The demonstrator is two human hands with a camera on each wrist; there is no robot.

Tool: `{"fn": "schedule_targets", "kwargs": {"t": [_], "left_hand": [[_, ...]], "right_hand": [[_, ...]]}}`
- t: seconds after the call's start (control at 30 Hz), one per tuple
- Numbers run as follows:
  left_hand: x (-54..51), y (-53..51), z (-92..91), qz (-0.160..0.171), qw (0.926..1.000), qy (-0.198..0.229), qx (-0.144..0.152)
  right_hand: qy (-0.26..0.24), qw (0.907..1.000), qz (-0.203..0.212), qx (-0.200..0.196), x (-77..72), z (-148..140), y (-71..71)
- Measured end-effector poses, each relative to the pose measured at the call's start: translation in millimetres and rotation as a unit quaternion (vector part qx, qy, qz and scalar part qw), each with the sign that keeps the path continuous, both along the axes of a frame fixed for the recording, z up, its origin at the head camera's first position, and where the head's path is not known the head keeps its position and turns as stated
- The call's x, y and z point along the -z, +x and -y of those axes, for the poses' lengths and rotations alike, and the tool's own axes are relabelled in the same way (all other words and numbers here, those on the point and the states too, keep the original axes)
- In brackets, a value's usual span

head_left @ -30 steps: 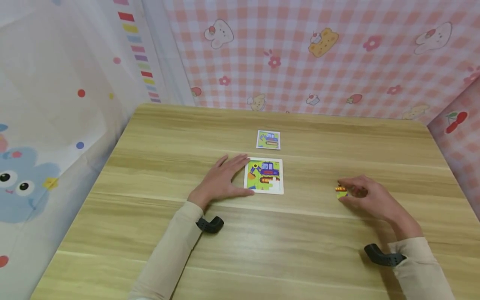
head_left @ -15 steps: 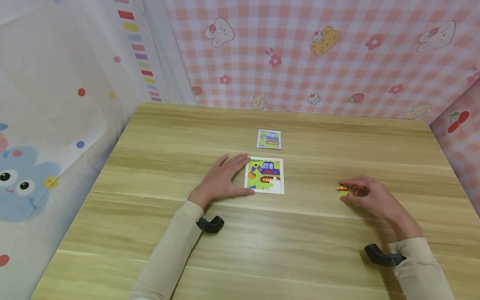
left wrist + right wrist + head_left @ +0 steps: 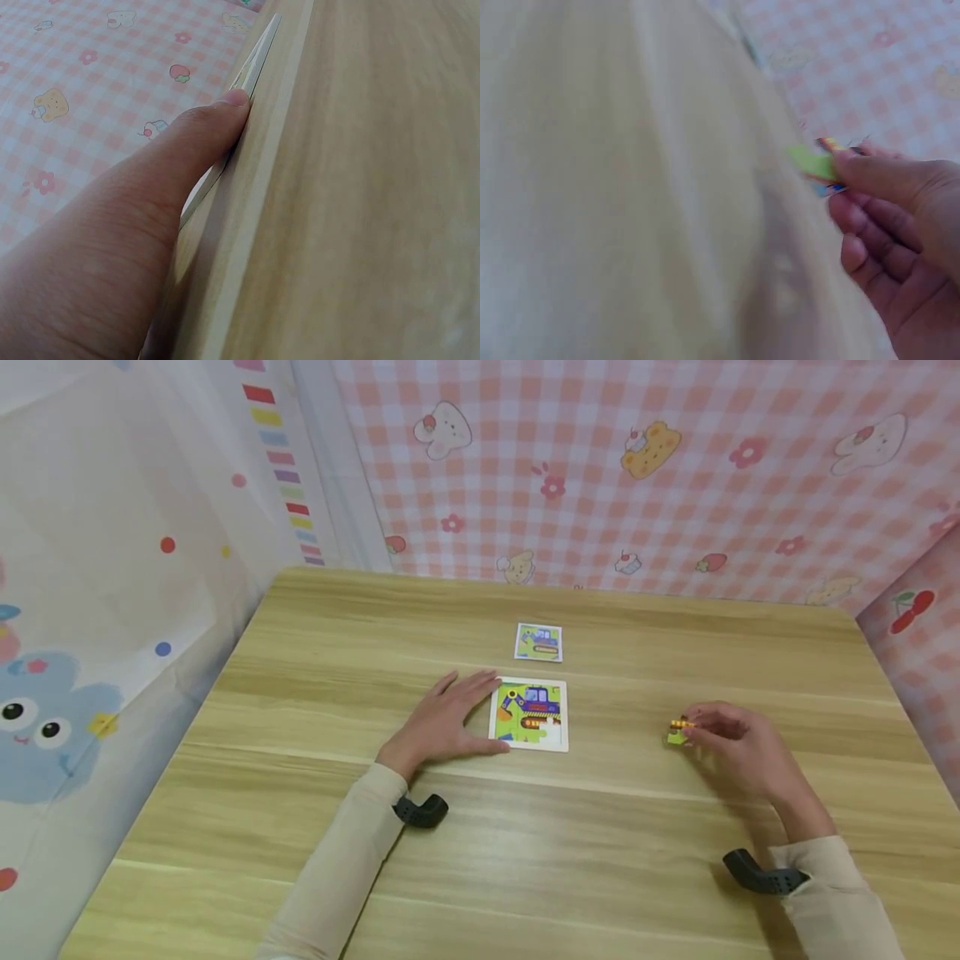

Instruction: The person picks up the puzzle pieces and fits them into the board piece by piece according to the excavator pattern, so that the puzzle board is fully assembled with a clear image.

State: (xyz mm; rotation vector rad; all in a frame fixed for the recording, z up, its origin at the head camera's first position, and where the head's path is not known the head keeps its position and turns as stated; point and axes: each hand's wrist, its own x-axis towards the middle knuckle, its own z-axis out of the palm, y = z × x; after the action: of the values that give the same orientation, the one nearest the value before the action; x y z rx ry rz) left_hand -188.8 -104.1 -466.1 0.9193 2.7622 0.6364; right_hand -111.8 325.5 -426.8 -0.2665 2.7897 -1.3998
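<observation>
A square puzzle board with a white rim lies on the table and shows a blue excavator; its lower right part is bare white. My left hand rests at the board's left side, fingers spread at the upper left corner and thumb at the lower edge. In the left wrist view, the thumb touches the board's edge. To the right, my right hand pinches a puzzle piece just off the table, its face green with an orange band. The right wrist view shows the piece between thumb and fingers, somewhat blurred.
A small picture card with the same excavator lies behind the board. The wooden table meets a pink checked cloth at the back and a white cloth at the left. Black curved mounts sit at both wrists.
My right hand has lifted the puzzle piece from the table and tilted it, shifting slightly up and left. My left hand keeps its place on the board.
</observation>
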Motion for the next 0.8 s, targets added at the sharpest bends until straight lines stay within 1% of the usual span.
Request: {"fn": "schedule_targets", "kwargs": {"t": [0.13, 0.2, 0.3, 0.4, 0.57, 0.7, 0.8], "left_hand": [[-0.7, 1.1, -0.2, 0.002, 1.0000, -0.002, -0.001], [-0.9, 1.2, 0.0, 0.003, 1.0000, -0.005, -0.002], [-1.2, 0.9, -0.1, 0.002, 1.0000, -0.004, -0.001], [-1.3, 0.3, 0.2, -0.001, 1.0000, -0.002, 0.000], [-1.7, 0.6, 0.3, -0.002, 1.0000, -0.003, 0.001], [-1.2, 0.7, -0.1, -0.004, 1.0000, -0.006, 0.000], [-0.6, 0.2, -0.4, -0.007, 0.9999, -0.008, -0.001]], "right_hand": [[-0.058, 0.9976, -0.023, 0.029, -12.2, 16, -13.6], [-0.065, 0.9967, -0.024, 0.041, -17.3, 28, -18.9], [-0.071, 0.9969, -0.019, 0.030, -20.1, 49, -24.5], [-0.066, 0.9978, 0.001, 0.009, -15.2, 73, -28.5], [-0.063, 0.9962, 0.055, -0.024, 0.6, 106, -32.7], [-0.075, 0.9925, 0.082, -0.050, 9.8, 125, -36.1], [-0.080, 0.9908, 0.092, -0.059, 13.9, 135, -37.8]]}}
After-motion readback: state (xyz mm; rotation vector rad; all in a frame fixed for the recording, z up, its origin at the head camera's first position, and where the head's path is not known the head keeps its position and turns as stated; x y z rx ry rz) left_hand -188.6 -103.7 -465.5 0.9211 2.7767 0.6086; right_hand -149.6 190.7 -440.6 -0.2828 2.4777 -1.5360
